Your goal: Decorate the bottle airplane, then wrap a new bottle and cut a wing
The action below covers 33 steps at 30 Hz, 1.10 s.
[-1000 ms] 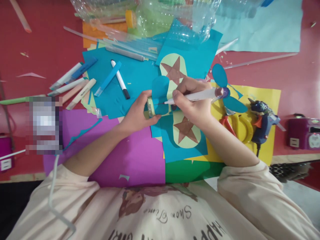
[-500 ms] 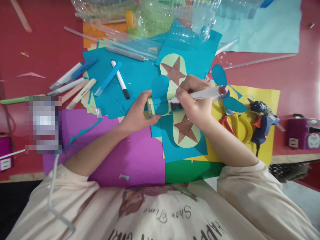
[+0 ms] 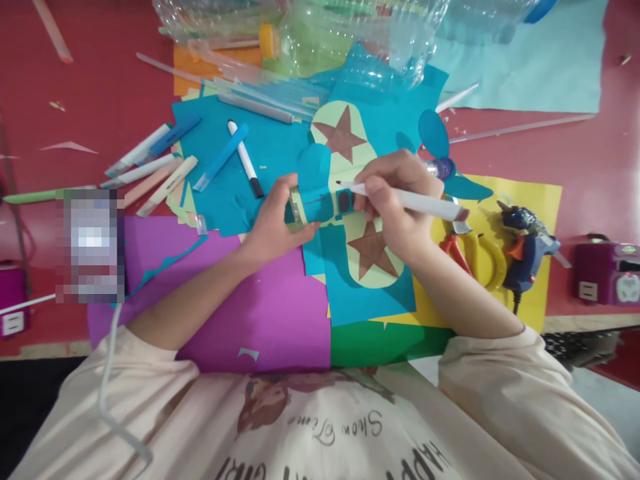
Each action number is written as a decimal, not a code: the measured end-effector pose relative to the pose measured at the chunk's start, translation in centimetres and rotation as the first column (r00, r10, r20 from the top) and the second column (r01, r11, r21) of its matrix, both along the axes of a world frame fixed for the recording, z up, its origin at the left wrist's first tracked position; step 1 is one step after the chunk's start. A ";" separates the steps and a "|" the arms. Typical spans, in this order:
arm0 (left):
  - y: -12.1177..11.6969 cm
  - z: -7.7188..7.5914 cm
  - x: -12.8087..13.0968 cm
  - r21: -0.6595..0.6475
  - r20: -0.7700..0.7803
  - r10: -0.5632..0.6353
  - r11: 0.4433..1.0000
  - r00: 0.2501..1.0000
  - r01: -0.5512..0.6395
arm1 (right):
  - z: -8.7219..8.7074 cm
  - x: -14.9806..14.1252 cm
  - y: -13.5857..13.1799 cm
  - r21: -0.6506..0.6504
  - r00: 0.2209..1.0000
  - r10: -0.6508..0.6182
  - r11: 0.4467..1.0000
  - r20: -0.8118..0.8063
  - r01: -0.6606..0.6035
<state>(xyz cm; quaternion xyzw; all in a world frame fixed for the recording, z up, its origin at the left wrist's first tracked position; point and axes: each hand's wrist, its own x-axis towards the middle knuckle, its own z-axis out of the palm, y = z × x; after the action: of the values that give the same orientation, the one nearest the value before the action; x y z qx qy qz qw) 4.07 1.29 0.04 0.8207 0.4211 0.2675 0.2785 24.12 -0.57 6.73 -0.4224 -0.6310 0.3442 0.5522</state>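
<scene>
A paper aeroplane model [image 3: 327,203] lies on coloured sheets, with pale green wings bearing brown stars [image 3: 343,135] and a blue propeller [image 3: 434,137] at its right end. My left hand [image 3: 277,220] is closed round the model's tail end, tilting it. My right hand [image 3: 395,193] grips a white marker [image 3: 405,198], its dark tip just above the model's blue body, close to the dark windows drawn there.
Several markers [image 3: 160,160] lie at the left on blue paper. Clear plastic bottles [image 3: 320,27] crowd the far edge. A blue glue gun [image 3: 525,243] and red-handled scissors [image 3: 457,247] rest on yellow paper at the right. Purple [image 3: 250,300] and green sheets lie near me.
My right hand has swung the marker so its tip lifts off the body and points left. My left hand has tilted the model's tail upward. The model has shifted slightly away from me.
</scene>
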 end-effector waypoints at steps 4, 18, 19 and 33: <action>0.0 0.2 0.2 0.024 0.113 -0.017 1.000 0.993 0.014 | -0.1 0.0 -0.5 0.038 0.987 0.013 0.999 0.158 -0.019; -0.1 -0.2 0.1 0.105 0.027 0.014 0.994 1.000 -0.017 | -1.4 0.0 -0.8 0.169 0.960 -0.039 0.986 0.278 -0.009; -0.1 -0.2 0.1 0.106 0.027 0.012 0.994 1.000 -0.014 | -1.3 0.1 -0.8 0.170 0.960 -0.031 0.985 0.278 -0.017; 0.0 -0.2 -0.2 0.130 -0.004 -0.034 0.991 0.999 0.034 | -1.7 -0.1 -0.7 0.201 0.957 -0.112 0.978 0.268 0.058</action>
<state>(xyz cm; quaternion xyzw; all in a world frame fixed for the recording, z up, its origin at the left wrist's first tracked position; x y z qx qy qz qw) 3.90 1.28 -0.14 0.8444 0.3889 0.2890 0.2286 24.06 -1.30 5.01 -0.4384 -0.7135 0.1953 0.5104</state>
